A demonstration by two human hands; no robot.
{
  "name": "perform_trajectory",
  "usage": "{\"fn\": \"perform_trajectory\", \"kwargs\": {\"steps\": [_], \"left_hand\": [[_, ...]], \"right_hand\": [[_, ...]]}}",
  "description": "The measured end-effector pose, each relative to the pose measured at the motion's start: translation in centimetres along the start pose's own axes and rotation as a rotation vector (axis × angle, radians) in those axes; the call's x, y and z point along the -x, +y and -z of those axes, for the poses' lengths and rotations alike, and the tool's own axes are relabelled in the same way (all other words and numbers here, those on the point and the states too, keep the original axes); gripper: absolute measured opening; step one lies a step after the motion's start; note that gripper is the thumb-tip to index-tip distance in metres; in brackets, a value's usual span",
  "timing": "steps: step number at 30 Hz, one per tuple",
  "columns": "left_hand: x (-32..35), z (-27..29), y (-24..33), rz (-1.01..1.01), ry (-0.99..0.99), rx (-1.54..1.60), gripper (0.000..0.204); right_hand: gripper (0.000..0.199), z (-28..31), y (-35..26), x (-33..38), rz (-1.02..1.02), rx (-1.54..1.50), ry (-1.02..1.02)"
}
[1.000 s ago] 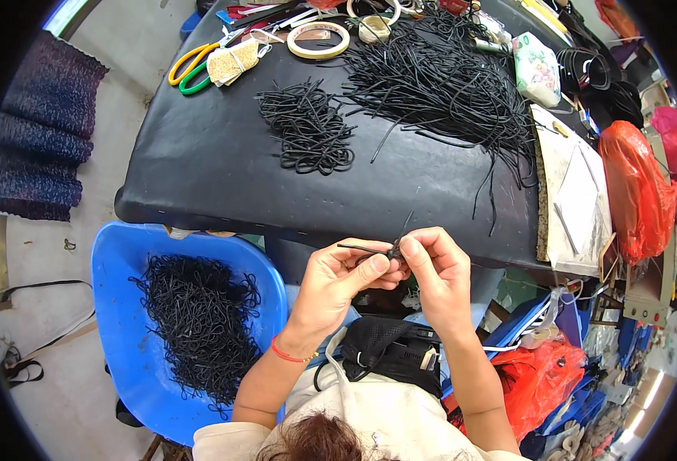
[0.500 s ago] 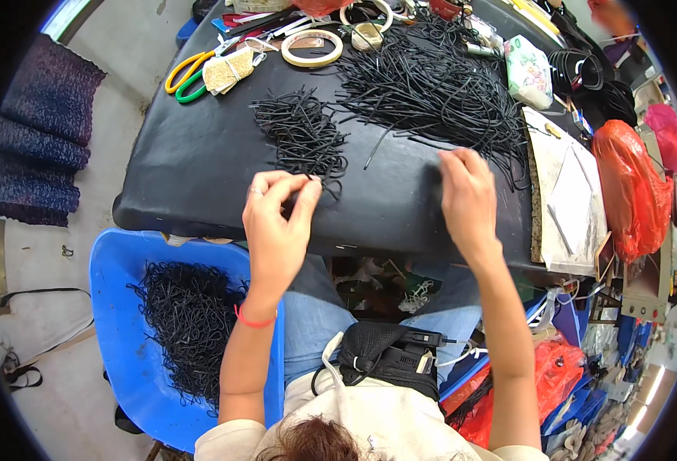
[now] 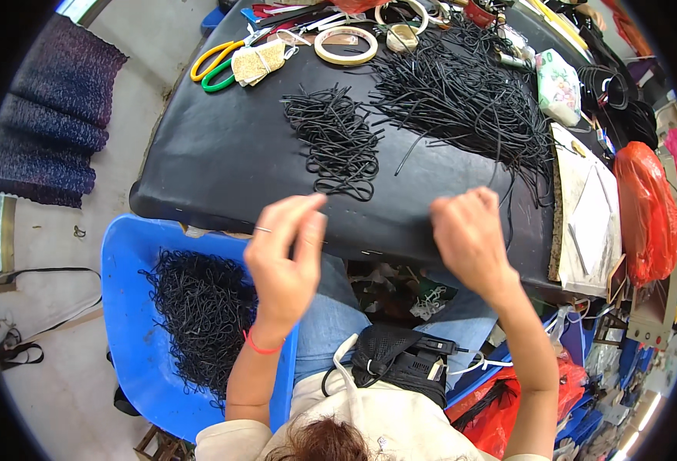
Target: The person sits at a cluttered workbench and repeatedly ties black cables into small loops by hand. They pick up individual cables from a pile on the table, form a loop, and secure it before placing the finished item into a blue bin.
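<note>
Black cords [image 3: 461, 100], thin and round. Working from the hands out.

Left hand [image 3: 281, 250]: thumb and index slightly parted near the surface's front edge, no cord visible between them; reads as released. Right hand [image 3: 470, 240]: fingers curled inward over the edge. One loose strand runs close by it; cannot tell whether it is pinched, since the fingertips are turned away and blurred.

Just beyond the left hand, on the black surface [image 3: 208, 154]: a smaller pile [image 3: 334, 138] of looped cords, nearest loops close to the fingertips but apart from them. Farther out and to the right: the cords first noted, a larger heap of mostly loose lengths, some ends straggling toward the right hand. Left of the person, below the surface: a blue tub [image 3: 127, 323] holding a tangled mass of looped cords [image 3: 200, 315]. At the far edge: a cream tape ring [image 3: 346, 60] and scissors [image 3: 217, 50] with yellow and green handles.

Handling (judged): each piece very light, soft, mildly springy; not fragile. Smooth sheen suggests some slip, so a firm fingertip pinch. Snagging likely. Best hold: a free end at the heap's near fringe; for looped pieces, the outermost bend.
</note>
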State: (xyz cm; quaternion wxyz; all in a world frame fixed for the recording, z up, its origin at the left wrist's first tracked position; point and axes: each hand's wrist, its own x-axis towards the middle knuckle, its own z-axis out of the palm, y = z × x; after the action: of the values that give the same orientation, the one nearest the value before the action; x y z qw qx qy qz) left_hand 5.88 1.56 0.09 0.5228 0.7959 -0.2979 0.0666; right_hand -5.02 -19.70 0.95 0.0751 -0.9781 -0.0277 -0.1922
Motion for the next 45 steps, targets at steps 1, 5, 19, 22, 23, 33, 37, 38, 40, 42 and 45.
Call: {"fn": "perform_trajectory", "kwargs": {"steps": [1, 5, 19, 22, 23, 33, 37, 38, 40, 42, 45], "left_hand": [[0.2, -0.2, 1.5, 0.003, -0.106, 0.036, 0.022], [1.5, -0.5, 3.0, 0.162, -0.443, 0.158, 0.019], [2.9, -2.2, 2.8, 0.887, -0.434, 1.079, 0.023], [2.8, -3.0, 3.0, 0.899, -0.332, 1.198, 0.019], [2.9, -3.1, 3.0, 0.901, -0.322, 1.204, 0.019], [2.8, -3.2, 2.4, 0.892, -0.081, 1.499, 0.012], [2.3, -2.8, 2.3, 0.927, -0.302, 1.248, 0.012], [2.2, -2.8, 2.5, 0.905, -0.359, 1.208, 0.013], [2.5, -2.7, 2.5, 0.878, -0.431, 1.209, 0.013], [2.5, -2.6, 2.6, 0.841, -0.449, 1.162, 0.013], [2.5, -2.7, 2.7, 0.787, -0.437, 1.039, 0.015]], "right_hand": [[0.016, 0.0, -1.0, 0.3, 0.068, -0.033, -0.051], [0.023, 1.0, -4.0, 0.5, 0.119, -0.144, -0.003], [0.016, 1.1, -6.8, -0.1, -0.501, -0.364, 0.335], [0.023, 0.7, -7.8, 0.2, -0.442, -0.549, 0.216], [0.025, 0.6, -7.7, 0.3, -0.407, -0.581, 0.181], [0.022, 1.1, -6.9, 0.8, -0.316, -0.497, 0.171], [0.022, 1.2, -6.3, 0.8, -0.252, -0.391, 0.217], [0.022, 1.0, -6.4, 0.5, -0.214, -0.382, 0.233], [0.023, 0.7, -6.7, 0.4, -0.19, -0.373, 0.264], [0.023, 0.5, -6.9, 0.4, -0.221, -0.404, 0.277], [0.023, 0.5, -6.8, 0.8, -0.272, -0.372, 0.257]]}}
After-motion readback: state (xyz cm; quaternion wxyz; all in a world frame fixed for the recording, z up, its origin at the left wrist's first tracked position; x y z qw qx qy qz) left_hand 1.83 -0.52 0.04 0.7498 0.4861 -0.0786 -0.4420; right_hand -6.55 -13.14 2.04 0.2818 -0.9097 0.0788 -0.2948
